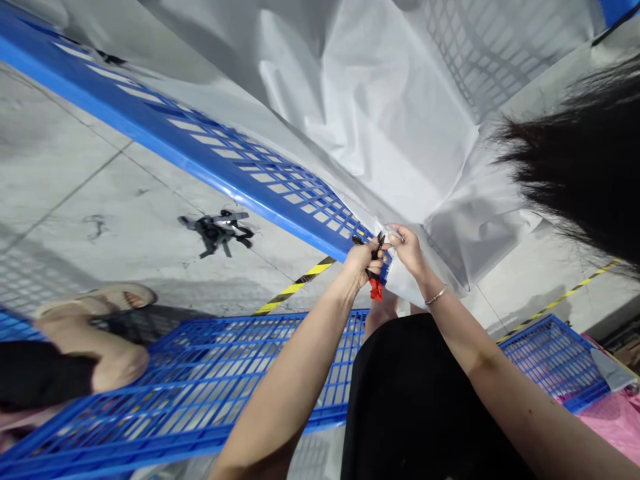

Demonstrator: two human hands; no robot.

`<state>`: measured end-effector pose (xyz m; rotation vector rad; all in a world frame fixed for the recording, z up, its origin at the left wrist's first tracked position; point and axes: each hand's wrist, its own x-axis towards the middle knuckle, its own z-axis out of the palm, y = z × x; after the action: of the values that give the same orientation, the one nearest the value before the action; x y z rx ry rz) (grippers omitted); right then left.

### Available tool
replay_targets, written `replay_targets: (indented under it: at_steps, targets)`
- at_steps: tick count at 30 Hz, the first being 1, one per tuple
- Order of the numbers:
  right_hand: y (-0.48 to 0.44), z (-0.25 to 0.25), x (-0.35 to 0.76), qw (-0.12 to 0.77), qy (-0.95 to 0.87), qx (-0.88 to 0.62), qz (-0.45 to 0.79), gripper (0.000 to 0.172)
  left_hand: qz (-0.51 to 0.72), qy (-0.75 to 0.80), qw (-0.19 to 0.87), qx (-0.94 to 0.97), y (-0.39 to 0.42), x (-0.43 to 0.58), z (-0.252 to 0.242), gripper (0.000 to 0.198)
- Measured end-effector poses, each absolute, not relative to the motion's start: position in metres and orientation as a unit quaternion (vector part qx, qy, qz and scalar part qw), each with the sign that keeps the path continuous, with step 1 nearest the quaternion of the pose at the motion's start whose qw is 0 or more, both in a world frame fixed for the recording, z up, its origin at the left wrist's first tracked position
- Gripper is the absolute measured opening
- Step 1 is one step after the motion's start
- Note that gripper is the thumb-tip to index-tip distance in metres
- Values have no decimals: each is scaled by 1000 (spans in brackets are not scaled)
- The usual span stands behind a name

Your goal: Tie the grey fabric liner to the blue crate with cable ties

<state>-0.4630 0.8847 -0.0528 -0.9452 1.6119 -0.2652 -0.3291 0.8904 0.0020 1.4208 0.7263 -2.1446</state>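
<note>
My left hand [362,261] is closed around a small black-and-red tool [376,288], its red end hanging below my fingers. Dark pointed parts stick out above the grip; which kind of tool it is I cannot make out. Close beside it, my right hand [407,250] pinches the edge of a white sheet liner [390,153]. Both hands meet at the lower corner of a blue plastic lattice panel [280,200], over which the liner is draped. Part of the liner edge is hidden by my fingers.
A heap of black straps [219,230] lies on the concrete floor [125,220]. Blue crates [210,373] stand behind me, near a yellow-black floor stripe [295,287]. Another person's dark hair [590,153] is close on the right; a person's leg [85,340] shows at left.
</note>
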Motion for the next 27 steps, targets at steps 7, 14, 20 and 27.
replay_targets:
  at_steps: [7,14,20,27]
  targets:
    - [876,-56,-472,625,643,-418,-146,23,-774,296,247,502,892,-334,2,34]
    - [869,-56,-478,644,642,-395,-128,26,-795,300,233,473,893,-331,-3,33]
    - [867,-55,-479,675,620,-374,-143,30,-781,302,251,487,894,-336,1,31]
    - [868,-56,-477,646,657,-369,-122,29,-735,298,290,535,897,-345,7,28]
